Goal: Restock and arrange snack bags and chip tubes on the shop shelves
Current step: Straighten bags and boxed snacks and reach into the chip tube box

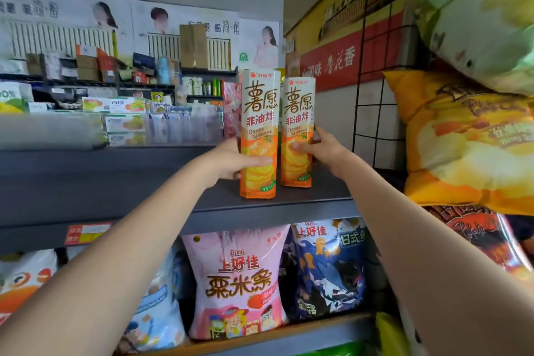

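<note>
Two tall orange-and-white chip tubes stand upright side by side on the dark grey top shelf (pixel 121 182). My left hand (pixel 234 160) grips the left chip tube (pixel 259 113) low down, thumb across its front. My right hand (pixel 320 150) holds the right chip tube (pixel 297 113) the same way, slightly further back. Both tubes rest on the shelf near its right end, almost touching each other.
A black wire grid panel (pixel 372 89) stands just right of the tubes, hung with large yellow (pixel 468 139) and green (pixel 474 14) snack bags. Below the shelf sit a pink snack bag (pixel 237 277), a dark blue snack bag (pixel 329 266) and others. A counter with boxed goods lies behind.
</note>
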`<state>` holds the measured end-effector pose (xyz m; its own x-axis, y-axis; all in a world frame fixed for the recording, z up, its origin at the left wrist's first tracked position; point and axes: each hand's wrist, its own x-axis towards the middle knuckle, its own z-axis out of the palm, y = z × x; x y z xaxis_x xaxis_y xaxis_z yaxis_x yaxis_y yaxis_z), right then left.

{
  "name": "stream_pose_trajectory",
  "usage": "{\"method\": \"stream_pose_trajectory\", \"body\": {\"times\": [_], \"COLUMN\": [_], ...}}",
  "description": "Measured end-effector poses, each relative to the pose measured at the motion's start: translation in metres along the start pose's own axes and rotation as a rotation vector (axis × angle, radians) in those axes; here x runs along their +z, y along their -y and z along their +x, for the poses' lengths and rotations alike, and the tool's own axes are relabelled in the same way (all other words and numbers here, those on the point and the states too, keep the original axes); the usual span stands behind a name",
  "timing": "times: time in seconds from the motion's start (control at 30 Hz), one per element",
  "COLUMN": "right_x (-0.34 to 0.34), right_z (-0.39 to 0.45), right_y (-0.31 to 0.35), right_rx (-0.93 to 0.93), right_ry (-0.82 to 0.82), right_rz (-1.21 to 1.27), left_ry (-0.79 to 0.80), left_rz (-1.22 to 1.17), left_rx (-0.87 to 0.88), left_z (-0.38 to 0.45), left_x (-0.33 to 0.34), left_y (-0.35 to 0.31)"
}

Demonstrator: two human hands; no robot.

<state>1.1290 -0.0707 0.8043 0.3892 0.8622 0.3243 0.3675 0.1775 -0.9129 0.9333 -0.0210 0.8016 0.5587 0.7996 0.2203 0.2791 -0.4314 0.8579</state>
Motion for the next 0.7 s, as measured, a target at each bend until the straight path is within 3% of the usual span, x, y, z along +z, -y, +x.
{"method": "stream_pose_trajectory", "body": {"times": [0.2,0.37,0.7], "right_x": [0.009,0.028,0.029], "right_z": [0.001,0.006,0.044], "right_y": [-0.016,-0.026,-0.032], "right_rx": [-0.044,-0.007,0.124], "right_ry": [-0.093,-0.302,-0.372], "right_rz": [-0.036,-0.507,-0.392], "left_ry": [-0.145,-0.127,-0.163], "left_rz": [-0.036,-0.038,-0.072], "left_rx": [0.042,0.039,0.07], "left_z": [0.019,0.036,0.042], "left_x": [-0.005,-0.003,0.002], "left_y": [0.028,0.032,0.039]}}
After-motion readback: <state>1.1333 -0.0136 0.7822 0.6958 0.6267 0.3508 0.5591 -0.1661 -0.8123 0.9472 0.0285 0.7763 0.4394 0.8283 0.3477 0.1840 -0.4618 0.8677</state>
